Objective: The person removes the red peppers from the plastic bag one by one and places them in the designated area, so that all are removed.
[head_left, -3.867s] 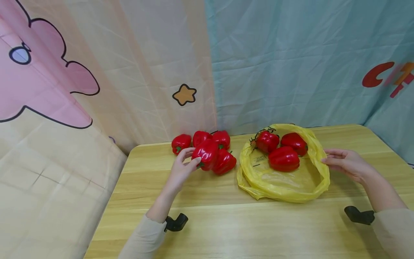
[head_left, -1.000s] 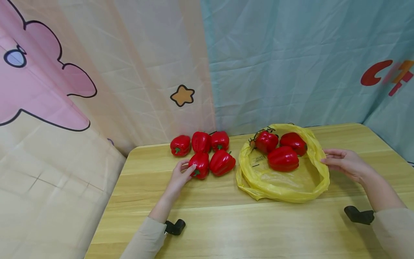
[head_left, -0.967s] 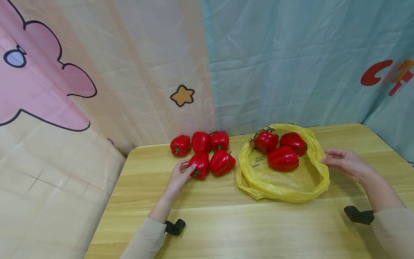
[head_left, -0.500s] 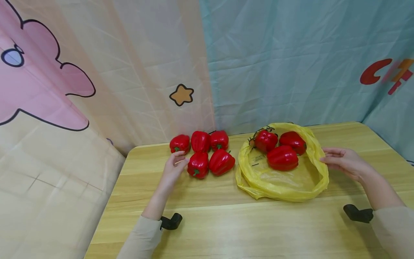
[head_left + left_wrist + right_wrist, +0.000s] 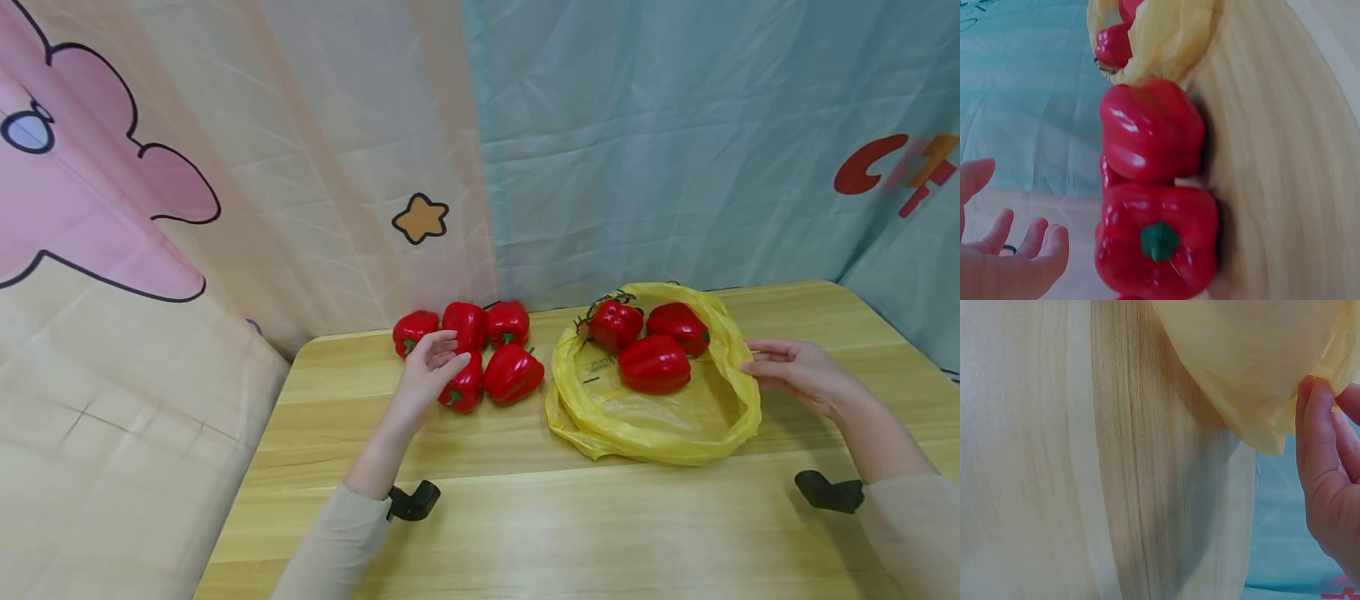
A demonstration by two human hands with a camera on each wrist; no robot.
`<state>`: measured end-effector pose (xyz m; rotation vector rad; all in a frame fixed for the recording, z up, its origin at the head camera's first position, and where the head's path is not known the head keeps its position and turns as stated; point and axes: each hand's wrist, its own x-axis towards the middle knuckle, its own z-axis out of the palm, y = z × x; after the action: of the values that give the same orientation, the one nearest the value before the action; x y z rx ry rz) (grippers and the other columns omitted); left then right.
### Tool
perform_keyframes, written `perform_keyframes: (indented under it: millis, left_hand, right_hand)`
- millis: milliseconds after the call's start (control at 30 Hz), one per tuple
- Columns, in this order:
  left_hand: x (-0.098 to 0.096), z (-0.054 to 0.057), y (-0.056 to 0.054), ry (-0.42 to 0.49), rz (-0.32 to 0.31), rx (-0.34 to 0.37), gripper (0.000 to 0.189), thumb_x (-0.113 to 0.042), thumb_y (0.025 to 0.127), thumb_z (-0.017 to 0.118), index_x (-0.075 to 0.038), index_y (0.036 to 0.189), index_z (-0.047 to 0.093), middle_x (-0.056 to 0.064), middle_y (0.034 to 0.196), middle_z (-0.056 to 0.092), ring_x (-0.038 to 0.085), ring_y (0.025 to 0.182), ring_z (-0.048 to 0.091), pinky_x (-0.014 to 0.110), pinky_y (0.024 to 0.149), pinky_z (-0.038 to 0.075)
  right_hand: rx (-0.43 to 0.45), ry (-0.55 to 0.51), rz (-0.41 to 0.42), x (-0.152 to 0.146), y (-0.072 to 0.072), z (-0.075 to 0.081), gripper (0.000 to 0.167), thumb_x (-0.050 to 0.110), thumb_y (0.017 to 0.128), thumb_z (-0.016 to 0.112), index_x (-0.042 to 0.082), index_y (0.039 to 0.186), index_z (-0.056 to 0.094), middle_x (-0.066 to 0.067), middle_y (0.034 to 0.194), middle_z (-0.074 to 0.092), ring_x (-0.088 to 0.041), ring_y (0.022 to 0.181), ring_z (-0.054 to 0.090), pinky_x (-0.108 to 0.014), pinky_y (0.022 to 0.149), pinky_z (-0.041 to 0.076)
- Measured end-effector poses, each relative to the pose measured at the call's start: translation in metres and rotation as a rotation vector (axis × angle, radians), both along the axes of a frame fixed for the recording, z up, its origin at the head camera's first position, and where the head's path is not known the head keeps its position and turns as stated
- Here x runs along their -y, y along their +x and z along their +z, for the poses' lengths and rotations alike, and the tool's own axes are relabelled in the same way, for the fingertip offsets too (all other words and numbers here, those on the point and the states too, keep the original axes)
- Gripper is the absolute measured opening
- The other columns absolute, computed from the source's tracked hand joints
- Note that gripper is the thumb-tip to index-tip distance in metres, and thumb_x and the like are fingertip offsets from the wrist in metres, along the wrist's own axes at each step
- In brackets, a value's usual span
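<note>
- Right hand (image 5: 806,379): fingers pinching right rim of yellow bag (image 5: 675,451)
- Left hand (image 5: 422,379): fingers relaxed, near five red peppers (image 5: 468,383) left of bag
- Three peppers (image 5: 654,362) inside bag

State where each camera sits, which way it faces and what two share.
Head: on the head, facing forward and down at table, peppers and bag; left hand, right hand and sleeves show.
Left wrist: on that wrist, facing peppers, bag beyond; part of left hand shows.
Right wrist: on that wrist, facing table and bag; right hand pinches it.
Head and left wrist share the peppers and bag.
</note>
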<state>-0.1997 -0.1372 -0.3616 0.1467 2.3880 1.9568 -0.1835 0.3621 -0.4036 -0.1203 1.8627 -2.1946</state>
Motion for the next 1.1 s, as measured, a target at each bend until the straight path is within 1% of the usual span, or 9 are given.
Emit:
perform_keyframes:
  millis: [200,333,467,533,667,733,800,933,1100]
  left_hand:
    - [-0.023,0.005,-0.002,-0.012,-0.062,-0.02,0.048,-0.014,0.087,0.065,-0.004,0.13,0.046,0.017,0.131,0.046,0.034,0.119,0.045,0.042,0.096,0.043]
    - [-0.04,0.007,-0.003,-0.019,-0.117,-0.017,0.051,-0.015,0.086,0.066,-0.003,0.13,0.045,0.015,0.132,0.046,0.035,0.121,0.044,0.04,0.096,0.044]
    - [-0.057,0.007,-0.004,-0.035,-0.164,-0.014,0.05,-0.015,0.085,0.067,-0.004,0.129,0.046,0.016,0.132,0.047,0.033,0.12,0.045,0.038,0.092,0.046]
    - [-0.064,0.006,-0.005,-0.043,-0.187,-0.011,0.048,-0.014,0.085,0.067,-0.006,0.129,0.048,0.015,0.131,0.047,0.032,0.119,0.046,0.037,0.091,0.047]
    - [-0.08,0.003,-0.007,-0.061,-0.23,-0.009,0.046,-0.013,0.084,0.068,-0.01,0.127,0.05,0.01,0.129,0.05,0.03,0.118,0.048,0.035,0.091,0.048]
    - [-0.088,0.002,-0.008,-0.072,-0.252,-0.01,0.046,-0.014,0.084,0.068,-0.011,0.127,0.051,0.01,0.129,0.05,0.031,0.119,0.047,0.035,0.091,0.047]
    - [-0.095,0.0,-0.009,-0.077,-0.275,-0.012,0.047,-0.015,0.084,0.068,-0.01,0.128,0.051,0.011,0.13,0.05,0.032,0.119,0.047,0.035,0.091,0.047]
    - [-0.109,-0.004,-0.011,-0.059,-0.315,0.001,0.049,-0.016,0.084,0.069,-0.008,0.129,0.05,0.015,0.132,0.048,0.034,0.12,0.045,0.036,0.093,0.046]
    - [-0.127,-0.008,-0.013,-0.042,-0.344,0.014,0.048,-0.013,0.083,0.07,-0.01,0.128,0.053,0.009,0.129,0.05,0.032,0.119,0.047,0.034,0.093,0.045]
  right_hand:
    - [-0.006,-0.006,-0.002,0.0,0.001,0.0,0.033,-0.009,0.088,0.055,0.019,0.093,0.072,0.002,0.091,0.069,-0.01,0.082,0.066,-0.024,0.069,0.054]
    - [-0.012,-0.013,-0.005,0.0,0.001,0.0,0.034,-0.01,0.088,0.055,0.019,0.094,0.072,0.001,0.091,0.069,-0.01,0.081,0.066,-0.024,0.069,0.054]
    - [-0.004,-0.003,-0.011,-0.001,0.001,0.001,0.035,-0.01,0.088,0.054,0.02,0.094,0.072,0.002,0.091,0.069,-0.01,0.081,0.066,-0.024,0.068,0.054]
    - [-0.001,-0.005,-0.011,0.0,0.001,0.001,0.035,-0.01,0.088,0.054,0.02,0.093,0.072,0.002,0.091,0.069,-0.01,0.081,0.066,-0.024,0.068,0.054]
    - [-0.003,-0.012,-0.008,-0.001,0.001,0.0,0.035,-0.011,0.088,0.054,0.019,0.094,0.072,0.002,0.091,0.069,-0.01,0.081,0.066,-0.024,0.068,0.054]
    - [-0.003,-0.017,-0.005,-0.001,0.001,0.0,0.036,-0.011,0.088,0.054,0.019,0.094,0.072,0.001,0.091,0.069,-0.011,0.081,0.066,-0.024,0.068,0.054]
    - [-0.003,-0.021,-0.003,-0.001,0.001,0.0,0.036,-0.011,0.088,0.054,0.019,0.094,0.072,0.001,0.091,0.07,-0.01,0.081,0.066,-0.024,0.068,0.054]
    - [-0.013,-0.027,0.0,-0.001,0.001,-0.001,0.037,-0.012,0.088,0.053,0.019,0.095,0.072,0.001,0.091,0.07,-0.01,0.082,0.066,-0.024,0.069,0.054]
    - [-0.02,-0.027,-0.001,-0.002,0.001,-0.002,0.037,-0.012,0.088,0.052,0.018,0.095,0.072,0.0,0.091,0.069,-0.011,0.082,0.066,-0.024,0.069,0.054]
